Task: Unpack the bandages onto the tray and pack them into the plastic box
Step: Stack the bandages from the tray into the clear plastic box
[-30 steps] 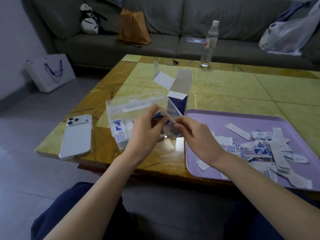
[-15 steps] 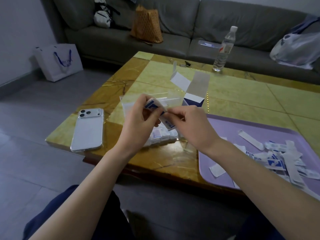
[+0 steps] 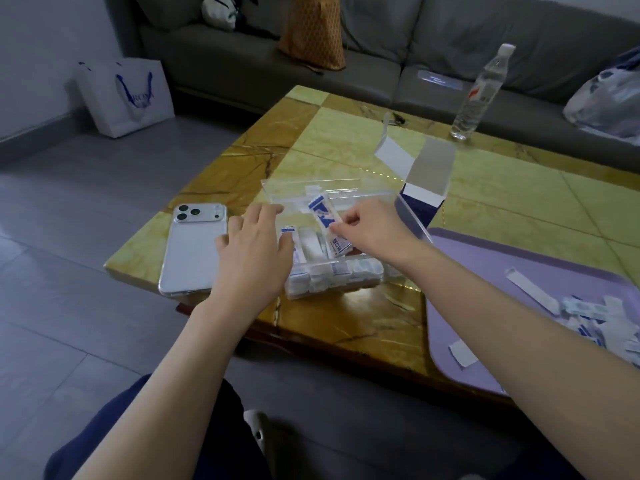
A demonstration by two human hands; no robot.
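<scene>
Right hand [image 3: 370, 230] pinching bandage bundle [image 3: 327, 225] just above plastic box [image 3: 412, 221]. Left hand [image 3: 254, 251] flat, fingers spread, at box's left wall. Box part-filled. Loose bandages [image 3: 588, 313] heaped on tray [image 3: 485, 258] right of box, so roughly halfway by my reckoning.

A single wide-angle view from the person's head faces forward and down along both forearms to the table [image 3: 502, 188]. The left hand [image 3: 254, 251] and right hand [image 3: 374, 230] sit close, mid-frame. The lap [image 3: 156, 438] fills the bottom edge, floor [image 3: 86, 237] lies left, and a sofa [image 3: 450, 39] runs across the top.
</scene>
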